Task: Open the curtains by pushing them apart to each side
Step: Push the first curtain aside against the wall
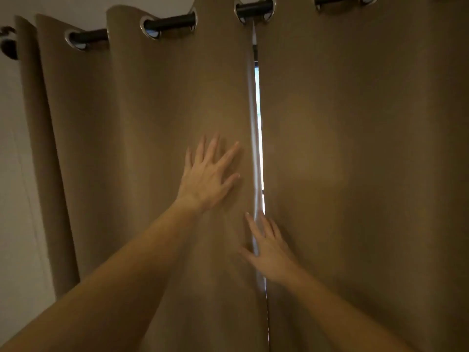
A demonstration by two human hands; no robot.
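Head view: my left hand [206, 177] is flat and open, fingers spread, palm against the left curtain [142, 148] just beside its inner edge; nothing gripped, it's a push contact. My right hand [270, 252] sits lower, also open, fingers extended over the slit of daylight [258, 153] where the two panels meet. Fingertips look like they reach the edge of the right curtain [360, 161], but I can't tell if they're hooked behind the fabric or just resting on it. Neither hand is closed on anything. Both panels hang nearly shut, with only a narrow gap between them, widest around mid-height and pinching in toward my right hand. Up top, the metal grommets [152, 27] ride on a dark rod [172, 21]; the left panel shows some folds toward the wall [15, 148], the right one hangs nearly flat. Step, as I read it: the start of the parting, hands placed and barely any travel made. Next move calls for sideways force in opposite directions, left hand sweeping left, right hand sweeping right, enough to make the grommets slide along the rod instead of just bowing the fabric. A flat palm may slip on the cloth; pinching each inner edge probably transfers force better.
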